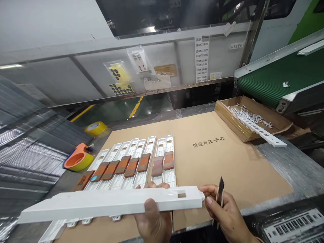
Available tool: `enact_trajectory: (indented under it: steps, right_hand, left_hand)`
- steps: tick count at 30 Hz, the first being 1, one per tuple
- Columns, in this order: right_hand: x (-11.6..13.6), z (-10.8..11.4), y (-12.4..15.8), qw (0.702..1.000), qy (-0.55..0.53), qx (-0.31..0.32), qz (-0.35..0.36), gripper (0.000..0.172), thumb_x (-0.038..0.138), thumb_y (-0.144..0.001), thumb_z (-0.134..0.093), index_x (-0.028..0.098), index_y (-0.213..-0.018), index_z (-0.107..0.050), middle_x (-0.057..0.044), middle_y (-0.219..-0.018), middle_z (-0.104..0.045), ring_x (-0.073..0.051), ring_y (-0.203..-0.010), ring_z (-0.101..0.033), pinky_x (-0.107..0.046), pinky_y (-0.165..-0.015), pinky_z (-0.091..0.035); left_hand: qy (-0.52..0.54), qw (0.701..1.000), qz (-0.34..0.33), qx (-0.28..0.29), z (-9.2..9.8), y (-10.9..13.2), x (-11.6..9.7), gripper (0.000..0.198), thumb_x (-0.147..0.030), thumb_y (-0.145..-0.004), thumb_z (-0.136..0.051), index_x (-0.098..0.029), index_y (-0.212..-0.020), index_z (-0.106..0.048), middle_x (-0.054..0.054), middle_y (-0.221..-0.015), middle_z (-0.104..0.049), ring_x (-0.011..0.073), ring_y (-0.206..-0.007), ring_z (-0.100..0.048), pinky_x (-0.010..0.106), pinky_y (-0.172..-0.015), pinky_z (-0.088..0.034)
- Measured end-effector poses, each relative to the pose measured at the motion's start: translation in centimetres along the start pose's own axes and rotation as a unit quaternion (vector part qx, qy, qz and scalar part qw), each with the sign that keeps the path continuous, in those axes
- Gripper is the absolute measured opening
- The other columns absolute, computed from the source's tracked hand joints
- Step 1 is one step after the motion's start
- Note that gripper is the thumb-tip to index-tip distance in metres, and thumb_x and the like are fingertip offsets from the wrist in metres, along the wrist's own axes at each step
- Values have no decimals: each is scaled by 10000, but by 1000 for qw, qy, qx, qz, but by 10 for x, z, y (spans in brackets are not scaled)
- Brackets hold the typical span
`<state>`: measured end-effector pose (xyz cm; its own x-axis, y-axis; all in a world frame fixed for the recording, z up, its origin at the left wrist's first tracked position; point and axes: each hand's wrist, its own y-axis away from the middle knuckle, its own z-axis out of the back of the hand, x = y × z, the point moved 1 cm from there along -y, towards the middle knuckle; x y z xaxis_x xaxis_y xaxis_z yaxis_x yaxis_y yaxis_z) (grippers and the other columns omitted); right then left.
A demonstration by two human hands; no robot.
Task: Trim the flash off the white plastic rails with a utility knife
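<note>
A long white plastic part (111, 199) with a small square window near its right end lies across my view. My left hand (154, 216) grips it, thumb on the near side and fingertips over the far edge. At its right end, my right hand (225, 211) touches a small white tab (202, 196) with thumb and fingers. A utility knife (219, 199) with a dark blade is held in that same hand, blade pointing up. Beyond the part, several similar white strips (133, 150) with reddish-brown blocks (131, 167) on them lie side by side on the cardboard.
Cardboard (192, 168) covers the table. At the right back stands a carton (243, 131) of small white scraps, beside a green conveyor (275, 77). An orange tape dispenser (76, 160) and yellow tape roll (95, 128) are at left. A white slotted panel (295, 227) lies lower right.
</note>
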<state>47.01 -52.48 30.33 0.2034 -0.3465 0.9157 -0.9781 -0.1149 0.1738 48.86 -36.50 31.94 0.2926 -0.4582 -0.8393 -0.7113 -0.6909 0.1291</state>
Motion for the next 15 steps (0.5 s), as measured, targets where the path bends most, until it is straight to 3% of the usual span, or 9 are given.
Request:
enact_trajectory:
  steps: [3, 9, 13, 15]
  right_hand:
    - [-1, 2, 2, 1000, -8, -2, -4, 447, 530, -830, -657, 142, -1052, -649, 50, -626, -421, -68, -516, -274, -223, -494, -226]
    - [-4, 8, -2, 998, 48, 17, 30, 357, 483, -810, -700, 181, -995, -656, -11, -749, -564, -122, -664, -467, -245, -618, -359]
    - [-8, 8, -5, 999, 21, 14, 35, 338, 492, -884, -607, 163, -883, -681, 57, -541, -402, -73, -489, -309, -213, -475, -252]
    - [-9, 8, -6, 999, 2, 15, 46, 349, 491, -893, -594, 157, -848, -685, 51, -540, -420, -62, -464, -271, -213, -450, -223]
  left_hand:
    - [8, 1000, 1, -1, 0, 0, -1, 604, -525, -581, -817, -334, -1100, -574, -11, -994, -523, 154, -737, -631, 287, -603, -589]
    - [21, 999, 7, 31, -6, 4, -6, 639, -515, -567, -827, -352, -1116, -543, -17, -955, -522, 173, -740, -623, 303, -555, -580]
    - [21, 998, 29, 44, -6, 6, -7, 607, -527, -598, -806, -341, -1107, -534, -22, -944, -541, 172, -749, -630, 298, -585, -575]
    - [20, 998, 50, 27, -4, 5, -5, 592, -546, -577, -811, -310, -1060, -561, -20, -946, -552, 162, -741, -634, 286, -599, -575]
